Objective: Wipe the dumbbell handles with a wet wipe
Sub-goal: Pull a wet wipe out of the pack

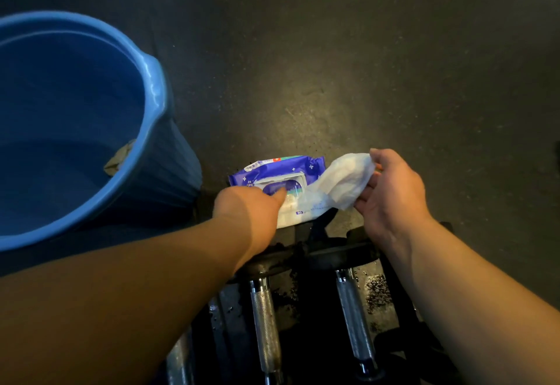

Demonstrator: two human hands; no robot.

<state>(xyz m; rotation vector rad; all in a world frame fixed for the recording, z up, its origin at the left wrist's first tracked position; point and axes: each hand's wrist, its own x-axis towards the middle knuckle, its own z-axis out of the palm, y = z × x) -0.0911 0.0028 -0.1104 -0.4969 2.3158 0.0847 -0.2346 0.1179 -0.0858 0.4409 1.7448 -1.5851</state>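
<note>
A purple and white wet wipe pack (306, 168) lies on the dark floor just beyond the dumbbells. My left hand (251, 212) rests on the pack, its thumb pressing on the flip lid. My right hand (391, 194) grips a white wet wipe (345, 181) that trails from the pack's opening. Two dumbbells lie side by side below my hands, with knurled metal handles, the left handle (265, 321) and the right handle (353, 315), and black end plates. A third handle (178, 357) shows partly at the bottom left.
A large blue plastic bucket (151, 88) stands at the left, close to the pack, with a crumpled used wipe (119, 159) inside. Dark rubber floor (363, 66) stretches ahead and to the right. Wet spots mark the floor beside the right dumbbell.
</note>
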